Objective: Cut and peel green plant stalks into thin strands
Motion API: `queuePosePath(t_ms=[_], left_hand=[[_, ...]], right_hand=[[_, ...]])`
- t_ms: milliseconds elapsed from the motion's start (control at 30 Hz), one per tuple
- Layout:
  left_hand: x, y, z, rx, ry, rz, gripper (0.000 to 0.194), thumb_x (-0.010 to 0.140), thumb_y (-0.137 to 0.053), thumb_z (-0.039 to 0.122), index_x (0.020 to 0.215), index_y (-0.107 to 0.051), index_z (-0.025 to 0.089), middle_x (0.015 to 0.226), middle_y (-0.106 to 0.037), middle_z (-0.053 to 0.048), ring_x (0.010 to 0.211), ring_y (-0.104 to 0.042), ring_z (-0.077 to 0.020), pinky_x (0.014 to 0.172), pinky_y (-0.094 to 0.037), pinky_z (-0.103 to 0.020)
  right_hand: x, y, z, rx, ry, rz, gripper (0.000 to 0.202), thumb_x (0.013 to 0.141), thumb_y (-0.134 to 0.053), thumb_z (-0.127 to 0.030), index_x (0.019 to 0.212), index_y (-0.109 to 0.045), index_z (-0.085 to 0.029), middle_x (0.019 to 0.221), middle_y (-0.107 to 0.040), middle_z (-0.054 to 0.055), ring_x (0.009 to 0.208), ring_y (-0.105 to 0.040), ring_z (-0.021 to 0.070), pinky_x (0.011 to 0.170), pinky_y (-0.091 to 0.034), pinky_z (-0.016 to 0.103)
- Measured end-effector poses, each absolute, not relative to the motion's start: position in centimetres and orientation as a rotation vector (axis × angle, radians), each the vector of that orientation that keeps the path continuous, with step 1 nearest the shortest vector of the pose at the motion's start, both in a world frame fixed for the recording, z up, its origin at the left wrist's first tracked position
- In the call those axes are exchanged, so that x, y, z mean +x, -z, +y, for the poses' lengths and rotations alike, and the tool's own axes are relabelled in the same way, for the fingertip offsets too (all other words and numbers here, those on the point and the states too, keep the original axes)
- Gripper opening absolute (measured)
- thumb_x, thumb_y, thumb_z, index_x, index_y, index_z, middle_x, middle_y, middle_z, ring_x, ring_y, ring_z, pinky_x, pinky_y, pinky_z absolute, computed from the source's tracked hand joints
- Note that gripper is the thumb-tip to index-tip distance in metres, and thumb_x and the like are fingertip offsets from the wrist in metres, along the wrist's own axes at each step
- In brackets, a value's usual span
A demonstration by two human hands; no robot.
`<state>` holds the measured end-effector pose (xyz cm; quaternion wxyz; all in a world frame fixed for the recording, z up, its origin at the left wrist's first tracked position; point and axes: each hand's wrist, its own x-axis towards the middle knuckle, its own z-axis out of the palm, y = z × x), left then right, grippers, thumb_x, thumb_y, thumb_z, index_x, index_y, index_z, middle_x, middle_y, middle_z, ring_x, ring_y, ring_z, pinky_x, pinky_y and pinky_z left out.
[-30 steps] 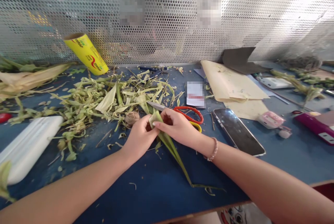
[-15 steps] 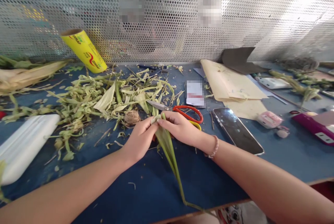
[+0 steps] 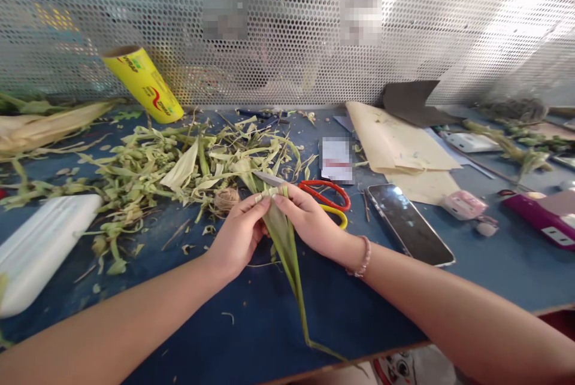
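My left hand [image 3: 240, 230] and my right hand [image 3: 309, 217] meet at mid-table, both closed on the top of a long green leaf [image 3: 287, 253]. Thumbs and fingertips pinch a pale folded band there. From my hands the leaf hangs down and narrows to a thin tail near the table's front edge. Scissors [image 3: 326, 193] with one red and one yellow handle lie just beyond my right hand, partly hidden by it. A ball of brown twine [image 3: 226, 200] sits beyond my left hand, beside a heap of pale green leaf strips [image 3: 148, 163].
On the left are a white case [image 3: 49, 247] and a leaning yellow tube [image 3: 146, 85]. To the right lie a phone [image 3: 411, 226], brown paper [image 3: 395, 139], a small pink case [image 3: 465, 205] and a purple object [image 3: 539, 214]. A perforated metal screen [image 3: 287, 61] stands behind.
The pale band at the leaf's top now shows more, between both thumbs. The leaf's lower tail has swung a little left, and my right hand has shifted slightly left.
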<state>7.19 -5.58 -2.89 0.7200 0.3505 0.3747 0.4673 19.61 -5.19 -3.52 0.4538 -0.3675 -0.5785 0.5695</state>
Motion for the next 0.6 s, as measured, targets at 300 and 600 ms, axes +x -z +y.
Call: queuePosePath(t_ms=[300,600], left_hand=[[7.0,3.3,-5.7,0.784,-1.045,0.886,0.018,0.070,-0.065,0.032,0.077,-0.064,0.016,0.067,-0.062,0.000,0.062,-0.056,-0.0101,0.057,-0.044,-0.020],[6.2,4.9,-5.0,1.093,-1.017,1.030,0.030,0.075,-0.055,0.045,0.079,-0.062,0.016,0.060,-0.053,0.001,0.056,-0.050,-0.0107,0.053,-0.042,-0.023]], right_hand=[[19.8,3.3,-5.0,-1.002,-1.273,-1.520,0.025,0.084,-0.041,-0.038,0.068,-0.040,-0.019,0.063,-0.038,-0.004,0.058,-0.037,0.0082,0.055,-0.034,0.022],[20.1,3.0,-5.1,-1.076,-1.366,-1.599,0.021,0.081,-0.043,-0.033,0.067,-0.043,-0.017,0.058,-0.042,-0.004,0.052,-0.039,0.0077,0.049,-0.034,0.021]])
